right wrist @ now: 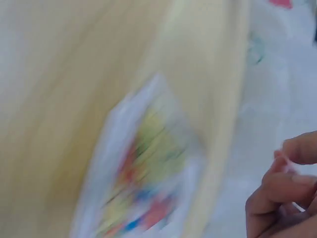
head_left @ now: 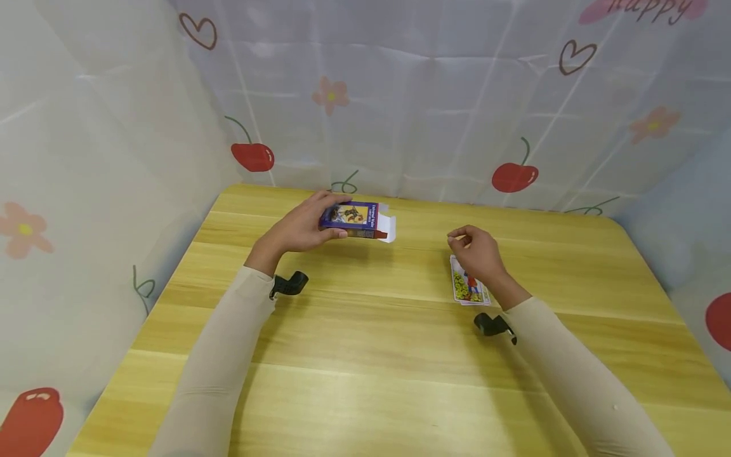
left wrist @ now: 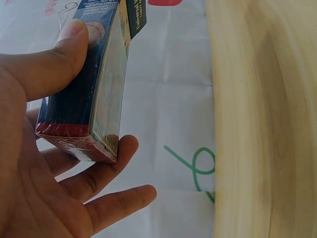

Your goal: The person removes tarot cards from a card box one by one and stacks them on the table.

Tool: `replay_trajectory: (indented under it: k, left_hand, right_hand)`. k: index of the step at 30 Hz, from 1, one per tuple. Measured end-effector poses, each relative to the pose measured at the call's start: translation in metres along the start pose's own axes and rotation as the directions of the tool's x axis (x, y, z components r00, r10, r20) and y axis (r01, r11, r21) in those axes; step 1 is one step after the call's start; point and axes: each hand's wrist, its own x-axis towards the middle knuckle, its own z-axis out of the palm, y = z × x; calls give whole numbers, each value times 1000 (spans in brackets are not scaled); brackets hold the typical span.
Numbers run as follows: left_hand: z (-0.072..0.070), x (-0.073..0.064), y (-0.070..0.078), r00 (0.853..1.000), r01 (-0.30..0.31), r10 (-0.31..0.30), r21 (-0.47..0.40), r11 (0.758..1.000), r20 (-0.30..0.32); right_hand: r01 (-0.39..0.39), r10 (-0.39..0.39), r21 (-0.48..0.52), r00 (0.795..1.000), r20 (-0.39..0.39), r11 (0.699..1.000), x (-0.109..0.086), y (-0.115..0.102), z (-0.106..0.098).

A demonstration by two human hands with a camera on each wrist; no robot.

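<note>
A dark blue tarot card box (head_left: pixel 353 216) lies sideways in my left hand (head_left: pixel 302 223), its white end flap (head_left: pixel 387 227) hanging open to the right. In the left wrist view, the thumb (left wrist: pixel 54 64) presses one face of the box (left wrist: pixel 74 99), while two fingers stick out below its red-edged end. My right hand (head_left: pixel 478 254) hovers over a stack of picture cards (head_left: pixel 469 289), its fingers bent and their tips close together. Nothing is visible between them. The right wrist view shows the cards (right wrist: pixel 148 173) blurred, apart from the hand (right wrist: pixel 285 191).
The wooden table (head_left: pixel 365 381) ends at a white curtain (head_left: pixel 400 95) printed with cherries, flowers and hearts. A black camera mount (head_left: pixel 290 284) is strapped below the left wrist, and another black mount (head_left: pixel 491 325) below the right.
</note>
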Motion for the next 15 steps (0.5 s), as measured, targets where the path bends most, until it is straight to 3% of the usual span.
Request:
replay_trajectory:
  k: [4, 7, 11, 15]
  left_hand:
    - [-1, 1, 1, 1000, -2, 2, -4, 1000, 6]
    - [-1, 2, 2, 1000, 0, 0, -2, 1000, 11]
    - [-2, 2, 3, 1000, 9, -9, -5, 1000, 8]
    - [0, 1, 2, 1000, 15, -15, -10, 1000, 15]
  right_hand:
    - [150, -149, 104, 989, -13, 983, 1, -35, 1]
    - [195, -198, 160, 980, 0, 968, 4, -61, 0]
    - [170, -185, 187, 981, 63, 968, 11, -86, 1]
    - [66, -103, 220, 981, 164, 973, 16, -99, 6]
